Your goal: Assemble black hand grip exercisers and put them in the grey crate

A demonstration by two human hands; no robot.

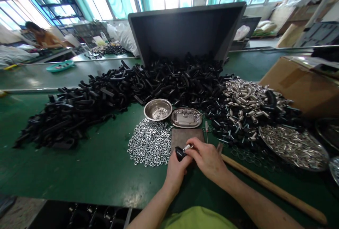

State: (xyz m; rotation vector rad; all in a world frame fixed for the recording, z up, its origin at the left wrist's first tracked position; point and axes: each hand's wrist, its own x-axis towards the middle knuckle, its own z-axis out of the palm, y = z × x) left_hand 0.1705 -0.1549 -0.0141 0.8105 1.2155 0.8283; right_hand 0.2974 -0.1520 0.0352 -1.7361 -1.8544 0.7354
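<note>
My left hand (174,170) is closed around a small black plastic part (180,154), held upright over the near edge of a flat metal block (186,136). My right hand (210,160) pinches a small metal spring (188,147) between thumb and fingertips, right at the top of the black part. Whether the spring touches that part, I cannot tell. To the left of my hands spreads a heap of metal nuts (150,144). A screwdriver (207,130) lies past the block, and a hammer with a long wooden handle (272,186) rests by my right forearm.
Behind are a round metal bowl (158,110), an oval metal tray (186,117) and a heap of black curved parts (164,80) spilling from a grey bin (185,31). Springs (246,96), a dish of pins (293,148) and a cardboard box (299,80) stand right. Another person (43,36) sits far left.
</note>
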